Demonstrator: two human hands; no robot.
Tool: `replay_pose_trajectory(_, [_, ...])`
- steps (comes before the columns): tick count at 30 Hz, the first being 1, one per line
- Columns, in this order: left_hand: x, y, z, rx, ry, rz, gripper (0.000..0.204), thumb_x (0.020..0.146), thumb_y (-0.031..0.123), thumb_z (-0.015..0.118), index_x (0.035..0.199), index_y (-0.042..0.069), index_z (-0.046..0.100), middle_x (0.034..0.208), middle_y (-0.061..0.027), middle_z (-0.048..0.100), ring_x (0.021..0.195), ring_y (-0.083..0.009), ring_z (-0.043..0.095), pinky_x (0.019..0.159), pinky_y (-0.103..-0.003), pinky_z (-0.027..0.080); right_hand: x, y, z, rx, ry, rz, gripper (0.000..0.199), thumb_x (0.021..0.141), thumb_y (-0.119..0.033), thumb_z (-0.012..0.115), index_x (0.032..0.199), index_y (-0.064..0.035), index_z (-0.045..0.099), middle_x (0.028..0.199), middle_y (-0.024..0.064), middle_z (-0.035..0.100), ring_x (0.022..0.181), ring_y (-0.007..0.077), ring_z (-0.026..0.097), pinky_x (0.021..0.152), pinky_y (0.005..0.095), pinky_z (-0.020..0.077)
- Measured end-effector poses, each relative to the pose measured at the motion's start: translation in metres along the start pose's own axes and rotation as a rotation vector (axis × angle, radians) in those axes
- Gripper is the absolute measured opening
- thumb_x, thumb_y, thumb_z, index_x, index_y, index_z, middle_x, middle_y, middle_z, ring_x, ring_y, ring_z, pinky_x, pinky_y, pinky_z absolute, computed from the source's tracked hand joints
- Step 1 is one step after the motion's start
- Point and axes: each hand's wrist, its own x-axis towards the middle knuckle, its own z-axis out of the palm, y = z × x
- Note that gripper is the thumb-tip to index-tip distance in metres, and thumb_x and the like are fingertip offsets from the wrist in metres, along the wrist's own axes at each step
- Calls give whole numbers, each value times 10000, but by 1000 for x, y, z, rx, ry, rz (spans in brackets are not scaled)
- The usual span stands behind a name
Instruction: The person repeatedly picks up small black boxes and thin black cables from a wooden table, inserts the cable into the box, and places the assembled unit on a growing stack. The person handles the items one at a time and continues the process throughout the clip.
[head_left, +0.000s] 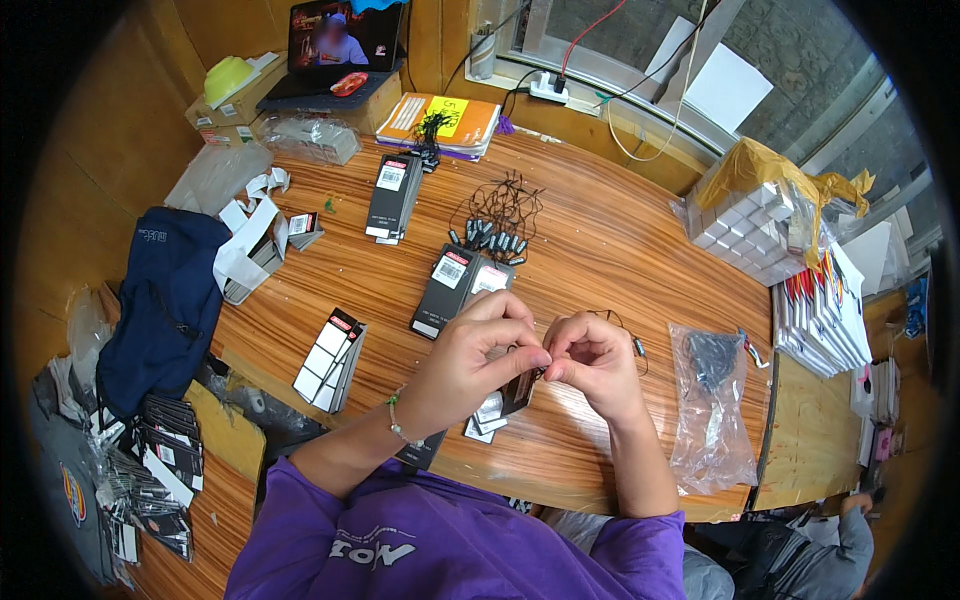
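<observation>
My left hand [490, 350] and my right hand [592, 368] meet above the table's near middle, both in a closed pinch. A dark hang tag [518, 393] sits beneath the left fingertips. Between the two pinches is a small black bit of cord, mostly covered by the fingers. From behind my right hand a thin black cord loop with a dark toggle [640, 347] shows. White and dark tags [487, 418] lie below my left hand. Just beyond it are stacks of dark tags [443, 290] and a bunch of black cords with toggles [497, 238].
More tag stacks [392, 195] and white-faced tags [328, 358] lie on the table. A clear plastic bag [712, 420] is at right, by stacked booklets [820, 315] and wrapped white boxes [750, 225]. A laptop [345, 40] stands far left; a blue cloth bag [165, 300] lies left.
</observation>
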Motion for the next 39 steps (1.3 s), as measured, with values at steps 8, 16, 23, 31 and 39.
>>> replay_pose_trajectory(8, [11, -7, 0, 16, 105, 45, 158, 786, 182, 677, 815, 35, 627, 903, -67, 503, 877, -214, 481, 787, -317, 382, 7, 8, 11, -313, -90, -180, 264, 898, -289, 550, 844, -32, 573, 897, 49, 551, 884, 155, 510, 789, 298, 401])
replay_pose_trajectory(16, [-10, -13, 26, 125, 74, 22, 508, 843, 196, 610, 1229, -19, 359, 1184, -172, 424, 1142, -308, 405, 990, -386, 309, 9, 11, -1, 195, 119, -59, 433, 974, -360, 358, 688, -63, 488, 849, 100, 563, 819, 181, 505, 777, 296, 391])
replay_pose_trajectory(23, [-19, -30, 53, -210, 71, -54, 518, 866, -19, 478, 1332, 6, 254, 1264, -205, 396, 1145, -297, 455, 966, -368, 358, 5, 8, 11, 84, 218, -113, 424, 961, -378, 388, 748, -39, 531, 995, 103, 496, 934, 173, 469, 838, 302, 364])
replay_pose_trajectory(31, [-9, -20, 23, -134, -20, -73, 415, 878, -23, 417, 1289, -7, 364, 1271, -171, 457, 1206, -263, 445, 1003, -339, 332, 15, 12, 19, 226, 381, -315, 202, 958, -247, 420, 891, -70, 488, 969, 95, 494, 934, 175, 471, 852, 310, 359])
replay_pose_trajectory(39, [20, -81, -40, 95, 178, -183, 372, 846, -40, 467, 1195, 68, 399, 1082, -178, 564, 1032, -308, 559, 886, -347, 425, 111, 24, -32, 494, 415, -229, 154, 972, -208, 375, 954, -78, 455, 764, 66, 526, 743, 188, 515, 734, 320, 440])
